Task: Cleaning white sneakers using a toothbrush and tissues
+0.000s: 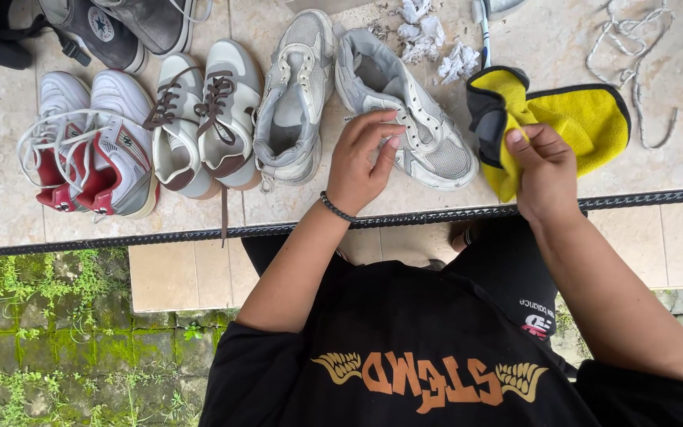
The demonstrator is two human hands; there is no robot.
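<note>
Outdoors, the right hand fingers clamp a yellow cloth over the tiled ledge; left hand fingers loosely curled, empty.

Both hands raised side by side: left hand loosely curled, right hand pinched closed.

- Yellow cloth with dark trim, crumpled and partly folded, at two o'clock on the tiled ledge, its near corner pinched up.
- Grey-white sneaker, unlaced it seems, lying at twelve o'clock, toe toward four.
</note>
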